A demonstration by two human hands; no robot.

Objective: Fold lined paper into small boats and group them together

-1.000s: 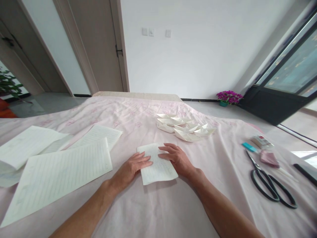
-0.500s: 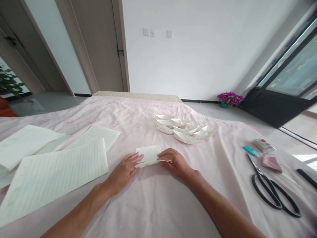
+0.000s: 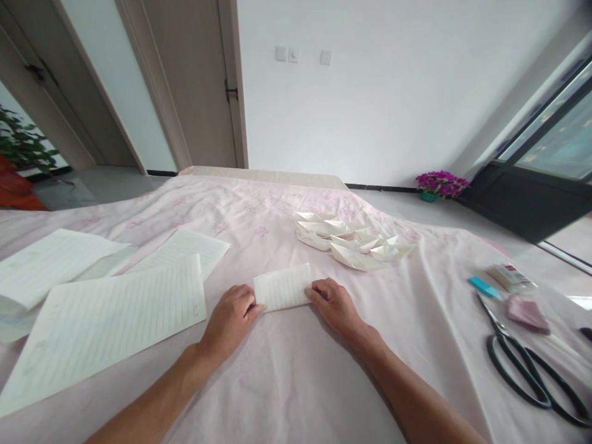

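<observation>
Folded paper [image 3: 282, 287] is lying long axis left-right; left hand [image 3: 230, 317] and right hand [image 3: 333, 304] are each pinching one short end narrowly, both equally near.

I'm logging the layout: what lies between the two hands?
The small lined paper, flat on the pink cloth; the left hand and right hand touch its ends, in the head view.

A pink-covered bed [image 3: 296, 376] fills the lower frame. Overlapping lined paper sheets [image 3: 106, 314] lie at left, a folded paper [image 3: 282, 287] at centre, and white paper boats [image 3: 354, 242] just above it. Black scissors [image 3: 527, 370], a teal piece [image 3: 483, 287] and a small box [image 3: 511, 276] lie at right.
</observation>
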